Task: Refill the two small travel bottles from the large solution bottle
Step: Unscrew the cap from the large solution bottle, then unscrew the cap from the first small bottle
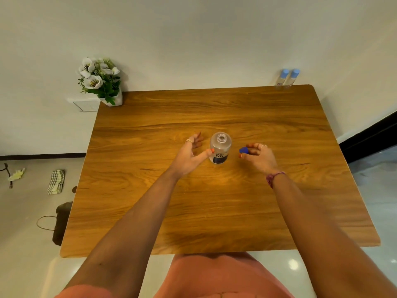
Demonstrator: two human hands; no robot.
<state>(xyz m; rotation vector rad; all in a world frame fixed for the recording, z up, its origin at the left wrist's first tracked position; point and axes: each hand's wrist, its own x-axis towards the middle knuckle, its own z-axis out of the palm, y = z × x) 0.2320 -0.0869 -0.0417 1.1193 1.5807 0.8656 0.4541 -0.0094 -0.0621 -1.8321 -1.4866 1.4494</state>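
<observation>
The large clear solution bottle (220, 149) with a dark label stands upright in the middle of the wooden table (214, 201), its neck uncapped. My left hand (191, 153) sits just left of it with fingers spread, the thumb touching the bottle's side. Right of the bottle, my right hand (258, 154) pinches the blue cap (244, 150) between thumb and fingers. Two small travel bottles (287, 77) with light blue caps stand side by side at the table's far right corner, against the wall.
A white pot of artificial white flowers (101, 80) stands at the far left corner. On the floor to the left lie a checked cloth (56, 181) and a dark bag (61, 224). The wall runs along the table's far edge.
</observation>
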